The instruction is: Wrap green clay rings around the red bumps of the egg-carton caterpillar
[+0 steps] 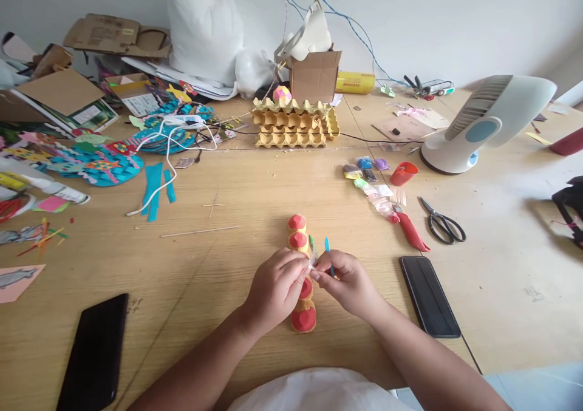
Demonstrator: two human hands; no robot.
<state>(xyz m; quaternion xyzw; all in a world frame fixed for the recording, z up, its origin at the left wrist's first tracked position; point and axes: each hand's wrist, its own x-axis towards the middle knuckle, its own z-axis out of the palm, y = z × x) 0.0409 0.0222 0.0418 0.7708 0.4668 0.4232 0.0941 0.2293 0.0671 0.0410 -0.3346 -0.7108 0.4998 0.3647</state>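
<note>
A strip of egg-carton cups (298,232) with red-painted tops lies on the wooden table (255,186) in front of me. Both hands hover just above its near half. My left hand (276,286) is closed in a pinch on a small clear packet (313,261). My right hand (348,280) pinches the same packet from the other side, and small blue and green sticks (327,245) poke up from between the fingers. The fingertips of the two hands touch.
Black phones lie at the left (93,353) and right (429,295). Red-handled cutter (410,229), black scissors (441,224), a red cup (403,173) and small clay packets (368,177) are to the right. Stacked egg trays (294,125), a white fan (487,119), paper crafts (104,162) behind.
</note>
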